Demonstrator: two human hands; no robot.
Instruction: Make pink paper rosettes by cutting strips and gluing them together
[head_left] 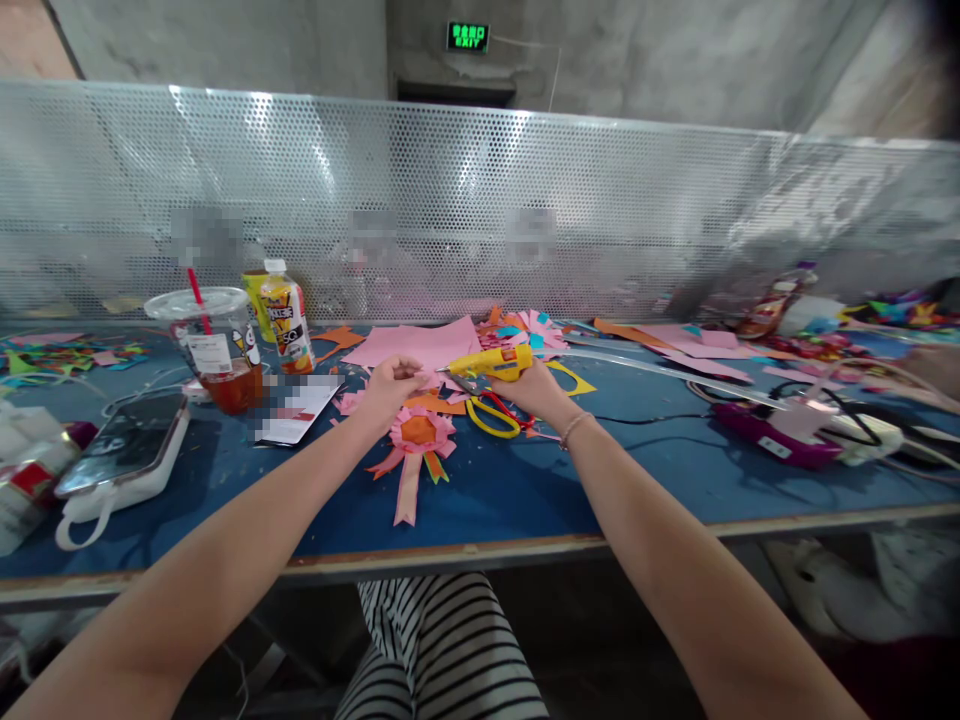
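My right hand (534, 388) is wrapped round a yellow hot glue gun (491, 363), its nozzle pointing left toward my other hand. A clear glue stick (660, 372) sticks out behind the gun. My left hand (397, 385) is closed in a pinch near the nozzle; what its fingertips hold is too small to make out. Just below lies a pink and orange paper rosette (418, 432) with ribbon tails hanging toward me. Scissors with yellow and red handles (495, 415) rest under the gun. Pink paper sheets (412, 343) lie behind my hands.
On the left stand a plastic cup of drink (232, 350) and a bottle (285, 318), with a phone (127, 450) nearer me. A purple power strip (776, 435) with cables lies right. Paper scraps (75, 350) are scattered about. A perforated metal screen (420, 210) borders the table's back.
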